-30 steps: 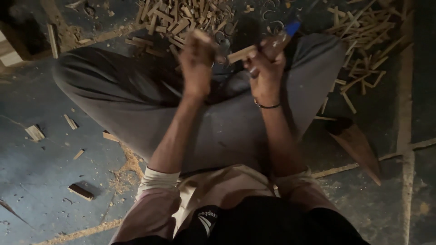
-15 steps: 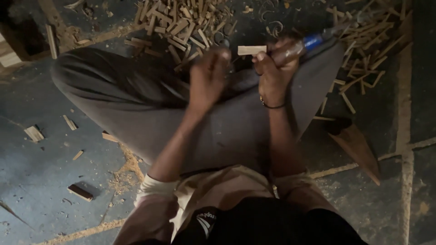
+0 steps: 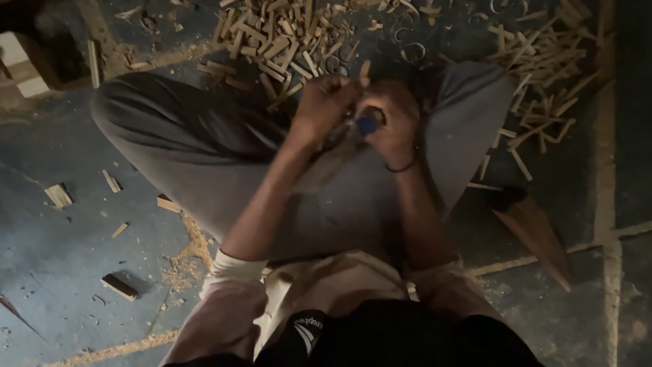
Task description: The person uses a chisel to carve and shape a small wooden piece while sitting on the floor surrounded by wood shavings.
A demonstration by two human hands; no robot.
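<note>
I sit cross-legged on the floor in grey trousers (image 3: pixel 204 143). My left hand (image 3: pixel 324 103) is closed around a small pale wooden stick (image 3: pixel 365 68), whose tip pokes up above the fingers. My right hand (image 3: pixel 392 119) grips a tool with a blue handle (image 3: pixel 367 125), pressed close against the left hand over my lap. A dark band circles the right wrist (image 3: pixel 402 166). The tool's working end is blurred and hidden between the hands.
A pile of cut wooden sticks (image 3: pixel 272 41) lies beyond my knees, more sticks (image 3: pixel 543 75) and curled shavings to the right. Loose wood bits (image 3: pixel 119 287) and sawdust (image 3: pixel 193 251) dot the blue floor at left. A brown pointed wooden piece (image 3: pixel 536 234) lies at right.
The right hand, earlier raised and apart with the blue-handled tool pointing up right, has come down and in against the left hand. The stick now stands upright in the left fist.
</note>
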